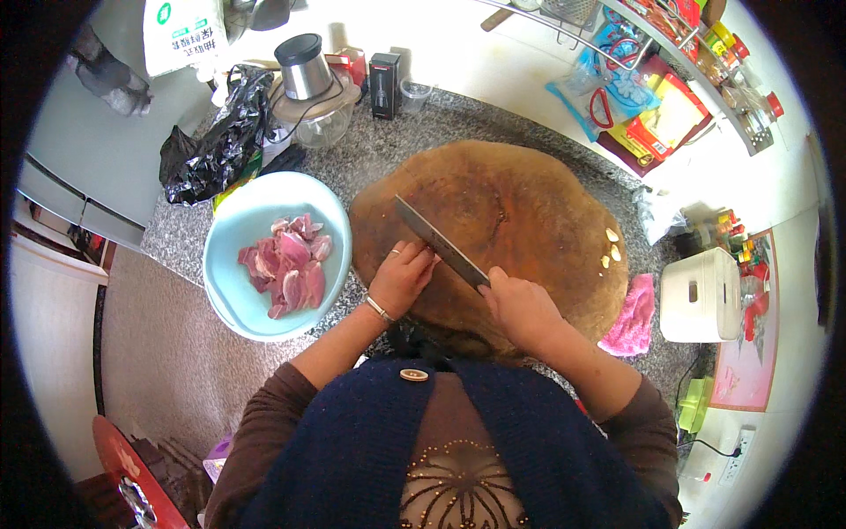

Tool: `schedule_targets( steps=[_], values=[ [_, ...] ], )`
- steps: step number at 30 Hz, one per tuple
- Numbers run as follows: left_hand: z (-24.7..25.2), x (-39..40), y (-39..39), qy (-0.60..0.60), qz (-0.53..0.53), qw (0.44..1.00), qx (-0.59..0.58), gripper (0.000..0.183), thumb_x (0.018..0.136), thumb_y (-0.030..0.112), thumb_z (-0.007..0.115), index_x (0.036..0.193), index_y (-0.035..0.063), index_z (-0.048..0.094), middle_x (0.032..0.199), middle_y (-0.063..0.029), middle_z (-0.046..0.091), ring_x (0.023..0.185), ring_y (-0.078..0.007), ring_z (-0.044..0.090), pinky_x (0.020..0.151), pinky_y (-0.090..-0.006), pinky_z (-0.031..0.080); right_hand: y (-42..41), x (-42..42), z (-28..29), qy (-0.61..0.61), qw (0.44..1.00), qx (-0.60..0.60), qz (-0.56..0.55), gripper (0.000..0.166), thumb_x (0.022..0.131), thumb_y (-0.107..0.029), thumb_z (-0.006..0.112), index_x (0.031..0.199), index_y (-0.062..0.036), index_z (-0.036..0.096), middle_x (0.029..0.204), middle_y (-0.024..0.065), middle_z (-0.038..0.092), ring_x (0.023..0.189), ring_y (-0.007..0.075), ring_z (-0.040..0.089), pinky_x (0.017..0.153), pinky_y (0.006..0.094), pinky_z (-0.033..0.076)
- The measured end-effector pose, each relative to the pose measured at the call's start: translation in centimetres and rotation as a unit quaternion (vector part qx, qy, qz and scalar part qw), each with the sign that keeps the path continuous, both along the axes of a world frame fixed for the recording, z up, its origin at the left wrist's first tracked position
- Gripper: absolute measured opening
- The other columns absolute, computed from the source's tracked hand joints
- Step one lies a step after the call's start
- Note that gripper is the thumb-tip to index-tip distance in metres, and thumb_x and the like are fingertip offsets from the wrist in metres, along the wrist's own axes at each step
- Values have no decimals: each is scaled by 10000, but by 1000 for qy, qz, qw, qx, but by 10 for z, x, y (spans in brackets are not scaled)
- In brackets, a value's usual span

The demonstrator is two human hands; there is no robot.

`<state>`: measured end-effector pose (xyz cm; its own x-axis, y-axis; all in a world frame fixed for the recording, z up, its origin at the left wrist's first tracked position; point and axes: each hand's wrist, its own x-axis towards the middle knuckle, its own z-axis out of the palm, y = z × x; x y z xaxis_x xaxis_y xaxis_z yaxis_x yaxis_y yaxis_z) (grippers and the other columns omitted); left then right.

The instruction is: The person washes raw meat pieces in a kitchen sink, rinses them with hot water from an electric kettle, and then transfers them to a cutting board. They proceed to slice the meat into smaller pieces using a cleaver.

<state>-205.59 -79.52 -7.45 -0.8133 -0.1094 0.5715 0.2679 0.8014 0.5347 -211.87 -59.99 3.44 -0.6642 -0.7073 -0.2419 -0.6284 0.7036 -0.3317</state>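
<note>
My right hand [523,309] grips the handle of a kitchen knife [441,244], whose blade points up and left over a thick round wooden chopping block [529,198]. Beside the blade, my left hand [403,278] rests on the block with its fingertips bent, holding a small pinkish piece that is mostly hidden. Several pale garlic cloves [615,252] lie near the block's right edge. To the left of the block, a light blue plastic basin [221,264] holds several pieces of raw meat [291,264].
A black plastic bag [225,142], a food chopper [303,69] and a small black box [385,86] stand behind on the granite countertop [462,116]. A pink cloth [631,321] and a white container [699,296] are at the right. A wire rack [595,46] hangs above.
</note>
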Motion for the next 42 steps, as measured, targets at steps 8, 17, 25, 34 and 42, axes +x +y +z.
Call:
schedule_targets(
  steps=[8,17,25,34,42],
  values=[
    [3,-1,0,-12,-21,1000,-17,188,703,16,640,881,35,582,956,-130,569,888,-315,527,783,-382,461,-18,-13,-12,-32,999,-20,3,246,909,-232,503,865,6,458,704,265,590,702,452,582,622,530,451],
    [6,-1,-19,-42,-3,999,-12,178,690,5,640,851,32,570,930,-124,580,887,-319,536,785,-387,463,-20,-21,-18,-70,997,-28,2,249,901,-227,514,858,16,480,710,280,586,715,468,569,636,532,443],
    [-1,-1,-19,-17,108,994,-17,100,725,19,634,807,43,582,872,-118,588,860,-319,541,751,-388,462,-62,-25,-16,-72,996,-52,9,248,903,-238,513,854,4,486,750,273,597,743,456,577,658,529,447],
    [-3,7,-28,4,75,997,-9,134,712,58,679,828,41,616,939,-125,606,848,-304,573,747,-375,478,-49,-39,-22,-96,993,-67,33,289,898,-255,515,917,34,512,824,289,611,797,458,591,702,527,461],
    [1,14,-22,15,79,996,33,129,747,60,676,861,26,629,947,-121,602,870,-292,572,764,-358,474,-44,-23,-6,-45,993,-100,-32,256,904,-232,516,867,14,459,714,284,583,705,464,569,613,521,439]
  ],
)
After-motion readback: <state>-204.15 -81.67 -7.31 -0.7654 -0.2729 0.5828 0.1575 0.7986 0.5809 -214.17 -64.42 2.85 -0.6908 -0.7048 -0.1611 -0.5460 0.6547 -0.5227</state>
